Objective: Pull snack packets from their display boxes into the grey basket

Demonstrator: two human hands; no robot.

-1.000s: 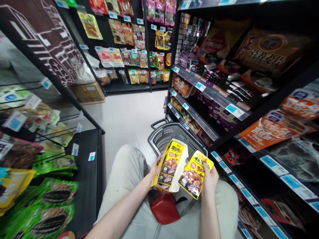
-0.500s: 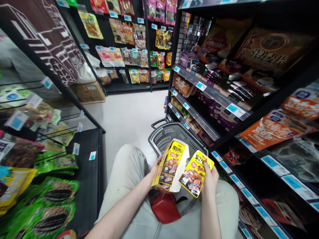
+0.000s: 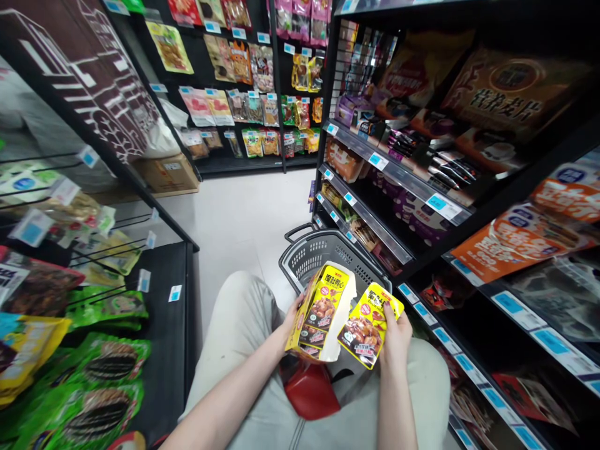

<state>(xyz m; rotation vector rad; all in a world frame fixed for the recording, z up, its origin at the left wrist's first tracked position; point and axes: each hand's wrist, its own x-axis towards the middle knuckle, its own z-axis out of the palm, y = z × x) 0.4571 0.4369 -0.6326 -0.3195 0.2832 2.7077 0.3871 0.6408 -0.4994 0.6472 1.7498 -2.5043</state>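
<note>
The person's right hand (image 3: 397, 334) is pinching a yellow duck-heart packet (image 3: 365, 328) just beside an open display box (image 3: 323, 306), which the left hand (image 3: 290, 322) is clasping. The box is partly screening a grey shopping basket (image 3: 307, 254); black shelving (image 3: 405, 178) is flanking the basket at right.

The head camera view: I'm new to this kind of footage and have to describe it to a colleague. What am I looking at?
There is no machine here, just a person's two bare hands. The camera sits on the person's head and looks forward and down, so you see roughly what they see. The left hand holds an open yellow box with packets showing inside. The right hand holds a single yellow packet. Both are above the lap. Just beyond is a grey basket. Green bags lie on the left shelf; orange bags are on the right.
</note>
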